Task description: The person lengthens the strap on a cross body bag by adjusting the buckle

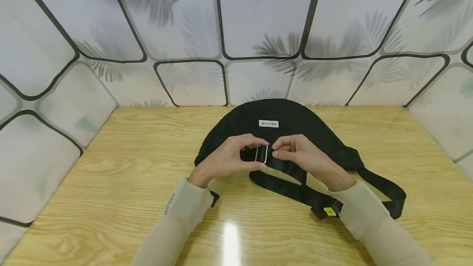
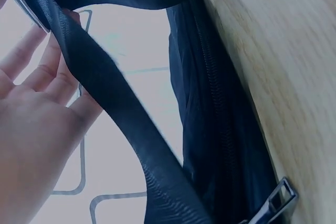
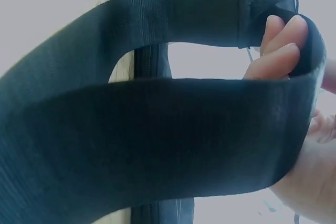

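Observation:
A black waist bag (image 1: 284, 112) with a white label lies on the table, its webbing strap (image 1: 278, 188) looped in front. My left hand (image 1: 230, 155) grips the metal slider buckle (image 1: 261, 154) on the strap between thumb and fingers. Just right of the buckle, my right hand (image 1: 303, 153) has its fingers curled and pinches the strap, its fingertips close to the buckle. In the right wrist view the loop of black strap (image 3: 157, 135) crosses in front of the right hand and hides part of it. A zipper pull (image 2: 275, 200) shows in the left wrist view.
The wooden table (image 1: 129, 155) meets a patterned cloth backdrop (image 1: 258, 15) at the back and sides. A strap end with a yellow tag (image 1: 330, 212) lies by the right wrist. A black clip piece (image 1: 215, 198) shows beside the left sleeve.

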Demonstrator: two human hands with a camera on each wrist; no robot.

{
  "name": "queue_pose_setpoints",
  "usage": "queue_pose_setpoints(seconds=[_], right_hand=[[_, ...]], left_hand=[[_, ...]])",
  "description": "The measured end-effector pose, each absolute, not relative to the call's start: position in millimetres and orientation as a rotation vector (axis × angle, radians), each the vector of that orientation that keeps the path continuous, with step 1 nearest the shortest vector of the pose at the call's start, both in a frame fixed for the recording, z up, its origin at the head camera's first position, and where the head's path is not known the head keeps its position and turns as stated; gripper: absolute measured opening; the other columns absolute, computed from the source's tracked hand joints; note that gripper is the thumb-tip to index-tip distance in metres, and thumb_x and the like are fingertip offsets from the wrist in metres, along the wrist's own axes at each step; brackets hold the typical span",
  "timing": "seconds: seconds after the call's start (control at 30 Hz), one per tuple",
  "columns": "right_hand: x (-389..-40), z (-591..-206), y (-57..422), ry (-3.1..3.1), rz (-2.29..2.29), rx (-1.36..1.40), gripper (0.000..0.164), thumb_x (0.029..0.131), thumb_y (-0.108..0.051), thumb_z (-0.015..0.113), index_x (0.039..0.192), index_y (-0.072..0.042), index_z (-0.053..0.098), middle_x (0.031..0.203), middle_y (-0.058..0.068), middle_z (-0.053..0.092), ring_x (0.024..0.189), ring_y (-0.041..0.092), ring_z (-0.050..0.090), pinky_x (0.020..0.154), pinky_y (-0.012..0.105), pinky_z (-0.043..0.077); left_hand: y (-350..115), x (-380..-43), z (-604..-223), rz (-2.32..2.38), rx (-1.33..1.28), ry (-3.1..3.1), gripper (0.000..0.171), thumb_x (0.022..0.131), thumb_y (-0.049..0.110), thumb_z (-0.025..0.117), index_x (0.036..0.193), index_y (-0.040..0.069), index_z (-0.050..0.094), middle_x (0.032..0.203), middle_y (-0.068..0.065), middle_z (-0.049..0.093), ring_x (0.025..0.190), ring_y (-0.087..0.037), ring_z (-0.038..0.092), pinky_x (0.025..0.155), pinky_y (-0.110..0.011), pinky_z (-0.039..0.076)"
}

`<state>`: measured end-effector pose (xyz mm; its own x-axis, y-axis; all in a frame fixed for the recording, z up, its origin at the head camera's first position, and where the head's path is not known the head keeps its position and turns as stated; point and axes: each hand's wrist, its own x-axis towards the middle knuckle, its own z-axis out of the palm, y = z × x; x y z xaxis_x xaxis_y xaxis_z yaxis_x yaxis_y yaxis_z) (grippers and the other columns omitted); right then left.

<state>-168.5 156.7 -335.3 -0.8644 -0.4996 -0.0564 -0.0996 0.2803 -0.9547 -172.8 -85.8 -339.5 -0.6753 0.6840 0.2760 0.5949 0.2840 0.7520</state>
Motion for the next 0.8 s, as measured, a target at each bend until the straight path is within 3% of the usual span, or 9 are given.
queue_pose_setpoints(seconds=[0.17, 0.3, 0.4, 0.5, 0.67, 0.8], right_hand=[[-169.0, -337.5, 155.8, 2.183, -1.604, -0.558, 0.007, 0.098, 0.002, 0.061, 0.1, 0.008, 0.063, 0.077, -0.003, 0.067, 0.078, 0.009, 0.059, 0.078, 0.024, 0.047], [-170.0, -337.4, 158.3, 2.121, -1.635, -0.56, 0.011, 0.1, 0.001, 0.058, 0.103, 0.011, 0.063, 0.076, 0.001, 0.068, 0.067, 0.012, 0.06, 0.067, 0.026, 0.051], [-170.4, -336.6, 160.4, 2.08, -1.687, -0.562, 0.012, 0.101, 0.002, 0.057, 0.103, 0.012, 0.062, 0.074, 0.004, 0.068, 0.057, 0.014, 0.058, 0.058, 0.028, 0.052], [-169.9, -336.8, 159.6, 2.079, -1.726, -0.578, 0.01, 0.101, 0.002, 0.057, 0.1, 0.01, 0.063, 0.072, 0.002, 0.068, 0.056, 0.013, 0.058, 0.057, 0.028, 0.052], [-166.7, -338.4, 154.1, 2.056, -1.801, -0.582, 0.009, 0.1, 0.004, 0.056, 0.098, 0.009, 0.064, 0.071, 0.001, 0.068, 0.058, 0.013, 0.059, 0.057, 0.027, 0.052], [-165.6, -340.9, 150.7, 2.033, -1.835, -0.551, 0.009, 0.1, 0.005, 0.056, 0.097, 0.006, 0.065, 0.072, 0.002, 0.068, 0.06, 0.013, 0.06, 0.059, 0.027, 0.053]], left_hand=[[-84.4, -171.2, -339.1, 1.318, 1.246, 2.434, 0.049, 0.089, 0.017, 0.081, 0.134, 0.005, 0.065, 0.102, 0.001, 0.061, 0.092, -0.023, 0.056, 0.082, -0.034, 0.048], [-83.5, -171.3, -338.6, 1.315, 1.207, 2.446, 0.053, 0.09, 0.017, 0.081, 0.137, 0.002, 0.062, 0.105, -0.001, 0.062, 0.093, -0.026, 0.057, 0.081, -0.038, 0.05], [-82.6, -171.9, -338.6, 1.36, 1.138, 2.438, 0.058, 0.088, 0.016, 0.083, 0.138, 0.001, 0.06, 0.112, -0.004, 0.064, 0.102, -0.023, 0.06, 0.089, -0.042, 0.051], [-82.6, -172.6, -339.5, 1.416, 1.092, 2.423, 0.055, 0.087, 0.014, 0.083, 0.136, 0.002, 0.062, 0.116, -0.005, 0.066, 0.109, -0.019, 0.061, 0.096, -0.042, 0.05], [-82.6, -172.3, -341.1, 1.47, 1.106, 2.409, 0.046, 0.088, 0.011, 0.081, 0.13, 0.003, 0.066, 0.112, -0.002, 0.067, 0.107, -0.013, 0.062, 0.094, -0.037, 0.051], [-80.9, -172.0, -342.0, 1.473, 1.131, 2.392, 0.045, 0.088, 0.012, 0.081, 0.13, 0.003, 0.066, 0.111, -0.002, 0.066, 0.102, -0.012, 0.06, 0.092, -0.043, 0.052]])
